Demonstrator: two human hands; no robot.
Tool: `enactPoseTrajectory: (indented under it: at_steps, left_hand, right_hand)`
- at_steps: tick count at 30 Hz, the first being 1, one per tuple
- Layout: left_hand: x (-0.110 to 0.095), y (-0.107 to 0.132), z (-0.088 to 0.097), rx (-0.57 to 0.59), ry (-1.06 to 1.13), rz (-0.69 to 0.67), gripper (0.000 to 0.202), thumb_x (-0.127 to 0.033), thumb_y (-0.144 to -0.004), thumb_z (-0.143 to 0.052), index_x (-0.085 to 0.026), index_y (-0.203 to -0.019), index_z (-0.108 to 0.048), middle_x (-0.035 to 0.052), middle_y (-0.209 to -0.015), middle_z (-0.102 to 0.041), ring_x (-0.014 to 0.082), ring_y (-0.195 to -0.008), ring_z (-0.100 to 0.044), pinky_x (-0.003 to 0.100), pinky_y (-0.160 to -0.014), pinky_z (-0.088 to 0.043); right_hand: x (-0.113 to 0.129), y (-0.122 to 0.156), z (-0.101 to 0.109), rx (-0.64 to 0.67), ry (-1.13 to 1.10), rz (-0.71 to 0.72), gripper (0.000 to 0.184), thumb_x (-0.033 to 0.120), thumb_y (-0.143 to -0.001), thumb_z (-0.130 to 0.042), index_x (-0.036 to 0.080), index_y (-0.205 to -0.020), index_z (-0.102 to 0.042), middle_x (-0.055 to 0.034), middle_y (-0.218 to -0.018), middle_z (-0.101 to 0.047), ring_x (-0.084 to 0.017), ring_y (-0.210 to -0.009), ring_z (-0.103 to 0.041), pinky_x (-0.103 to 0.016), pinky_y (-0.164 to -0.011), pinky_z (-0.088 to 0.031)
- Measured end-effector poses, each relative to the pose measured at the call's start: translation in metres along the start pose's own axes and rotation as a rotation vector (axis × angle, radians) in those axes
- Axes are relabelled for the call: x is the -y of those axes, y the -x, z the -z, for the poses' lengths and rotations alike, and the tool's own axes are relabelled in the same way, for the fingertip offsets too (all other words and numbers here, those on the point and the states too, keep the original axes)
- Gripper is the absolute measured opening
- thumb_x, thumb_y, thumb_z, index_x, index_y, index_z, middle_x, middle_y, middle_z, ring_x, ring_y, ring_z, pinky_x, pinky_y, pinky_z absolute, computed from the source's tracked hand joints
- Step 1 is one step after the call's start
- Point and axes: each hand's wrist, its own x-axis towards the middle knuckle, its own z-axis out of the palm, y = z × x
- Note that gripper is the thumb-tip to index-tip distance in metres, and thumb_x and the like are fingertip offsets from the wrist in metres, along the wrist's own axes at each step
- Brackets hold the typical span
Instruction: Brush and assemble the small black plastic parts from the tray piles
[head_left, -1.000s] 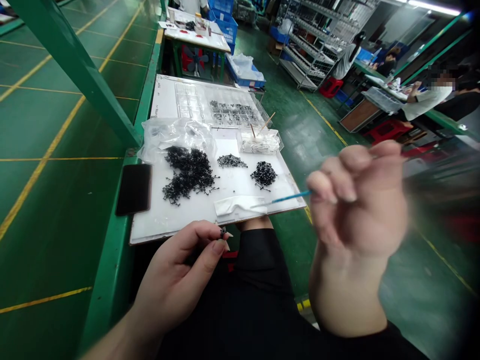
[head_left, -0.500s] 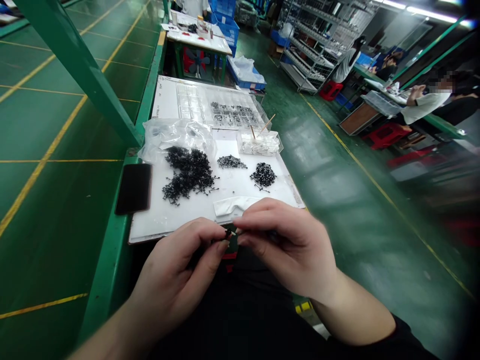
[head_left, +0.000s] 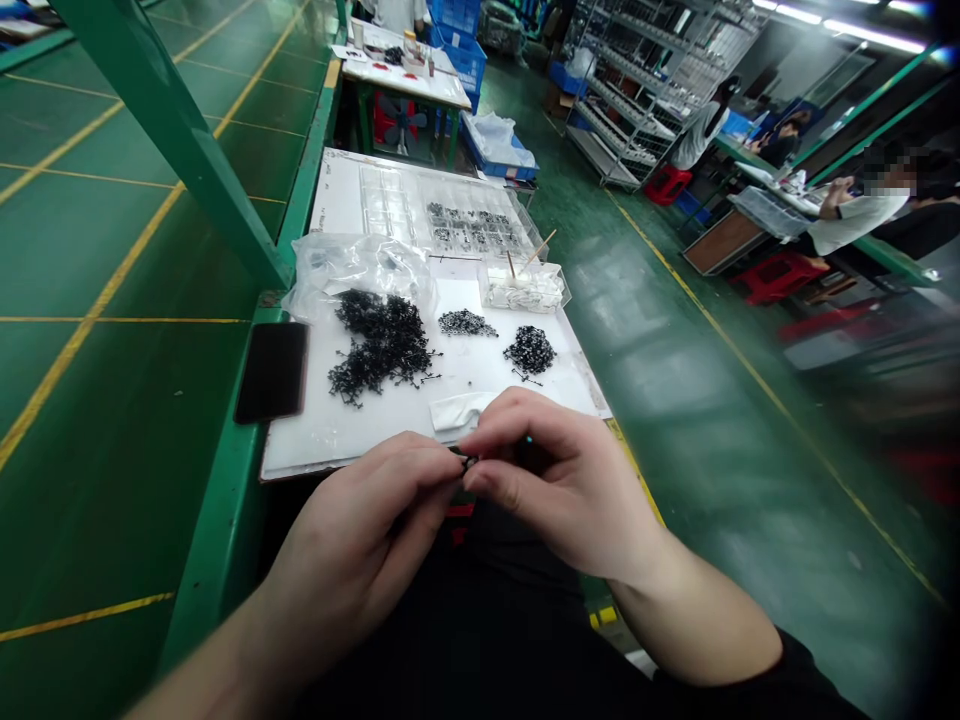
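Your left hand (head_left: 352,510) and right hand (head_left: 562,480) are both closed in pinches, meeting low at centre frame, with their fingertips together on a small black spiky part (head_left: 469,462) just off the near edge of the white board (head_left: 322,445). A fleck of blue shows inside your right fingers, too hidden to identify. A folded white cloth (head_left: 457,412) lies on the board just above your hands. Beyond it are a large heap of black parts (head_left: 379,345), a smaller heap of black parts (head_left: 529,350) and a fine grey-black strip of parts (head_left: 466,323). A clear plastic bag (head_left: 352,275) lies at the board's far left, and a black phone (head_left: 270,372) sits to its left.
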Motion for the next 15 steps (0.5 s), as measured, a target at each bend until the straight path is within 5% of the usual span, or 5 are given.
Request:
enactPoseTrajectory:
  at_steps: [3,9,15]
  left_hand:
    - [0.0037,-0.0022,0.002,0.01,-0.067,-0.066,0.029,-0.006,-0.104,-0.055,-0.03,-0.119,-0.062,0.0013,-0.115,-0.067,0.0144,-0.103,-0.066,0.022,-0.09,-0.053]
    - [0.009,-0.004,0.0001,0.019,-0.125,-0.017,0.017,-0.011,-0.104,-0.058,-0.026,-0.112,-0.062,0.0,-0.103,-0.068,0.0136,-0.096,-0.066,0.021,-0.086,-0.05]
    - [0.0085,-0.0008,0.0047,-0.025,-0.006,0.09,0.016,-0.014,-0.105,-0.06,-0.029,-0.107,-0.065,-0.0035,-0.094,-0.068,0.0123,-0.084,-0.064,0.021,-0.076,-0.049]
  right_hand:
    - [0.0016,-0.0014,0.0037,0.085,0.005,-0.114,0.011,0.024,-0.093,-0.081,0.022,-0.104,-0.079,-0.0011,-0.09,-0.072,-0.015,-0.08,-0.068,-0.028,-0.069,-0.055]
    - [0.0005,-0.001,0.0017,0.04,0.174,0.168,0.004,0.013,-0.096,-0.073,0.017,-0.097,-0.075,-0.0035,-0.09,-0.071,-0.014,-0.083,-0.068,-0.027,-0.074,-0.055]
    - [-0.0065,-0.0004,-0.0004,-0.014,0.066,0.162,0.007,0.014,-0.094,-0.078,0.019,-0.095,-0.073,-0.0008,-0.09,-0.071,-0.012,-0.084,-0.067,-0.025,-0.076,-0.054]
